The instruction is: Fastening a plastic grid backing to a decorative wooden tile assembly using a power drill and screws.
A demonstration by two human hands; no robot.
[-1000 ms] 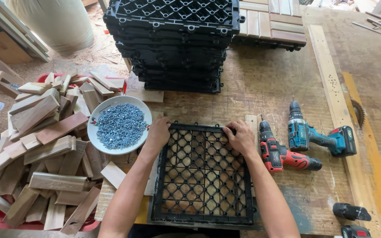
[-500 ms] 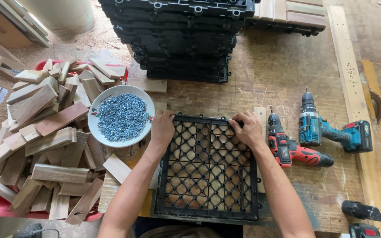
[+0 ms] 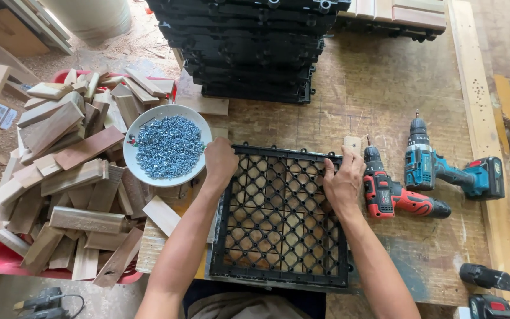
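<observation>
A black plastic grid tile [image 3: 278, 224] lies flat on the wooden workbench in front of me, with wooden slats showing through its holes. My left hand [image 3: 220, 163] grips the tile's far left corner. At the far right edge, my right hand [image 3: 343, 183] holds the tile with fingers curled over the rim. A white bowl of blue-grey screws [image 3: 168, 146] stands just left of my left hand.
A red cordless drill [image 3: 394, 195] and a teal one [image 3: 450, 168] lie right of the tile. A tall stack of black grid tiles [image 3: 249, 47] stands at the back. A red tray heaped with wooden offcuts [image 3: 66, 177] fills the left. Battery packs [image 3: 488, 289] sit bottom right.
Both hands have stayed on the tile's far corners. The view has shifted slightly, and the tile sits a little straighter under my hands.
</observation>
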